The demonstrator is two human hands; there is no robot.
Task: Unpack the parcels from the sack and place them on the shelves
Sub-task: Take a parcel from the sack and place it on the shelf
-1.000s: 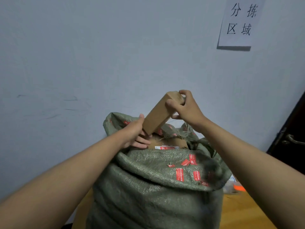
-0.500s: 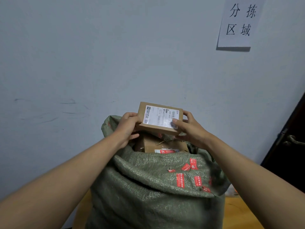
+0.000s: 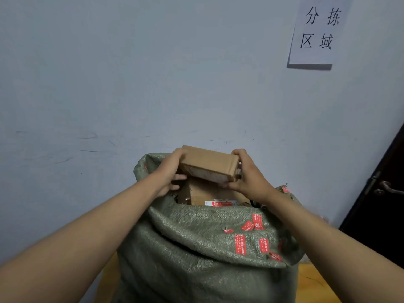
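Note:
A small brown cardboard parcel (image 3: 211,162) is held level just above the mouth of a green woven sack (image 3: 203,248). My left hand (image 3: 169,171) grips its left end and my right hand (image 3: 248,174) grips its right end. The parcel's labelled face is tilted down toward me. Inside the sack's open mouth lies another cardboard box (image 3: 203,194) with a red and white label (image 3: 220,203). The sack carries several red stickers on its folded rim.
A pale blue wall (image 3: 153,84) stands right behind the sack, with a paper sign (image 3: 319,31) at the upper right. A dark door with a metal handle (image 3: 387,188) is at the right. The sack rests on a wooden surface (image 3: 314,283).
The parcel went from standing on end to flat with its label facing me, and has now tipped so its label faces downward. Both hands stayed on its ends.

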